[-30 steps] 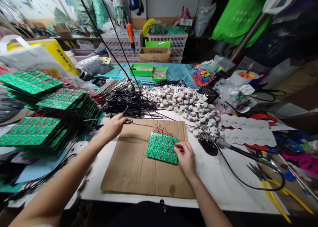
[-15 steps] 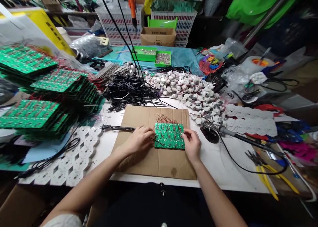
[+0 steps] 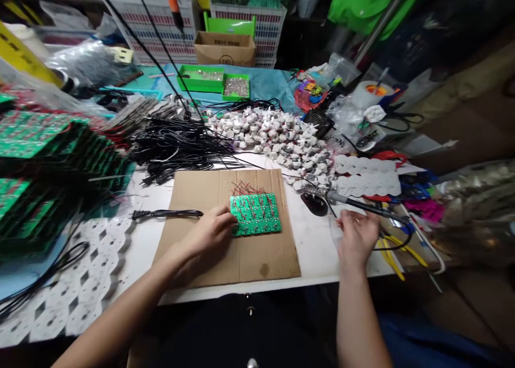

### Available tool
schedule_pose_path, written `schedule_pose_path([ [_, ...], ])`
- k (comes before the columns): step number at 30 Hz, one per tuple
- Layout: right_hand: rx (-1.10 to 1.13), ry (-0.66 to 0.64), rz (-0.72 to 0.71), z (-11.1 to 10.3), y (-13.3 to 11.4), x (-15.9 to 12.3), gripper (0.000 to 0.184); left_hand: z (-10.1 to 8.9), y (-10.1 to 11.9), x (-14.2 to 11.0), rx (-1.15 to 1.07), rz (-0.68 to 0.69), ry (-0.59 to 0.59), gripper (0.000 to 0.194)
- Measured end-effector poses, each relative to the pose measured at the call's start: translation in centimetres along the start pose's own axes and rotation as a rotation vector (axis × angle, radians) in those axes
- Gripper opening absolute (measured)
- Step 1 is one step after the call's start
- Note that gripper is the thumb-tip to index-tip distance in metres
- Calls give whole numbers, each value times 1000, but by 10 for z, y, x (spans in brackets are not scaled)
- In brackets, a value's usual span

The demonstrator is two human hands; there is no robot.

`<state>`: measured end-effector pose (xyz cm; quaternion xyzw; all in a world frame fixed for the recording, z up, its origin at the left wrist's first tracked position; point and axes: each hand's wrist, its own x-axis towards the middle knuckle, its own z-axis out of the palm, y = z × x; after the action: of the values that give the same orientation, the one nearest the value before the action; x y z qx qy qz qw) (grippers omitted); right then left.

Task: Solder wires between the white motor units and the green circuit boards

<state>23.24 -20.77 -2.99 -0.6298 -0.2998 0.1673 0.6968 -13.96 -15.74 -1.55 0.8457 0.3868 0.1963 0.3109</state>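
Observation:
A green circuit board [image 3: 256,213] with red and black wires lies on a cardboard sheet [image 3: 237,260]. My left hand [image 3: 211,231] is closed at the board's left edge, with its fingertips touching that edge. A black power cord [image 3: 173,213] with a plug runs in under this hand; its end is hidden by the fingers. Off to the right, my right hand [image 3: 357,236] is at the handle of a soldering iron [image 3: 350,200], fingers slightly bent and apart. Whether they touch the handle I cannot tell. The iron's tip end rests by a dark, round holder [image 3: 314,204].
Stacked green boards [image 3: 32,137] stand at left, beside white perforated panels [image 3: 76,277]. Behind the cardboard lie bundled black cords [image 3: 177,142] and a heap of small white parts [image 3: 269,137]. Yellow-handled pliers [image 3: 392,258] lie at right, below the iron.
My right hand has let go of the board's right edge and moved right to the soldering iron. My left hand stays at the board's left edge. The view has turned rightward.

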Motion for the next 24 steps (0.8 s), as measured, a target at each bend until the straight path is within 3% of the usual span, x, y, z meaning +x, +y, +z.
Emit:
schedule_pose_path([
  [2, -41, -61, 3, 4, -10, 12, 69, -4, 4, 1, -112, -70, -13, 19],
  [6, -154, -219, 66, 16, -20, 25, 60, -7, 5, -3, -458, -354, -124, 26],
  [10, -222, -258, 72, 18, -19, 27, 54, -1, 5, -10, -706, -531, -160, 36],
  [14, -184, -303, 41, 14, -13, 27, 54, 8, 8, -14, -782, -589, -145, 37],
  [19, -121, -386, 21, 10, -11, 26, 56, 19, 14, -20, -727, -548, -52, 30],
  [24, -129, -297, -73, -4, -31, 21, 46, 27, 14, -20, -754, -586, 17, 27],
])
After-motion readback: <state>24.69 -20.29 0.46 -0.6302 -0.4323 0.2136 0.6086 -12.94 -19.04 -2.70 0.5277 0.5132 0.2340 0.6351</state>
